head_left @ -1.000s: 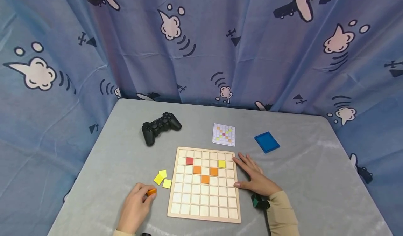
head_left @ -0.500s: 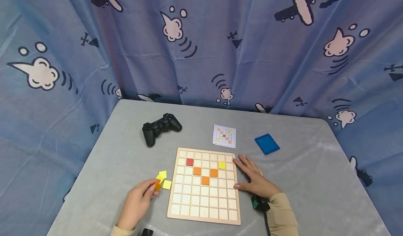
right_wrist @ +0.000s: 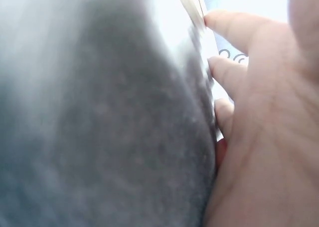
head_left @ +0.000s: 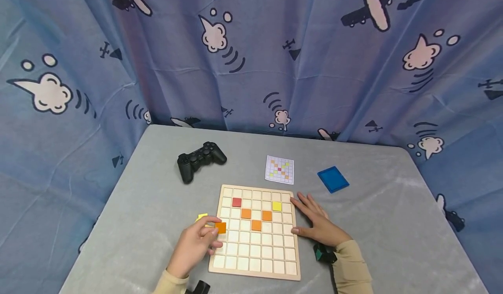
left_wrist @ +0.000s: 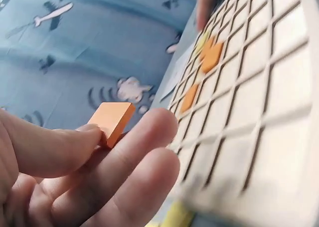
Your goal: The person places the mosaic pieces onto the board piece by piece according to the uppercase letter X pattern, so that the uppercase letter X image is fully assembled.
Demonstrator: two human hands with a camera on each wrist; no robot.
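My left hand [head_left: 195, 247] pinches an orange square tile [head_left: 221, 227] between thumb and fingers, over the left edge of a wooden grid board [head_left: 260, 275]. In the left wrist view the tile [left_wrist: 110, 118] is tilted above the curled fingertips. My right hand [head_left: 320, 223] lies with spread fingers along the board's right edge, thumb and index fingertip at the rim; the right wrist view shows its palm [right_wrist: 269, 102] close up. On the board sit a red tile [head_left: 236, 202], a yellow tile [head_left: 277, 206] and several orange tiles [head_left: 256, 225].
Loose yellow tiles [head_left: 202, 216] lie left of the board, partly hidden behind my left hand. Beyond the board are a black game controller [head_left: 201, 158], a printed pattern card [head_left: 279, 169] and a blue square tray [head_left: 333, 179]. A patterned curtain [head_left: 251, 58] hangs behind the grey table.
My left hand has lifted the orange tile off to the right, from beside the yellow tiles to over the board's left edge. My right hand has stayed in place.
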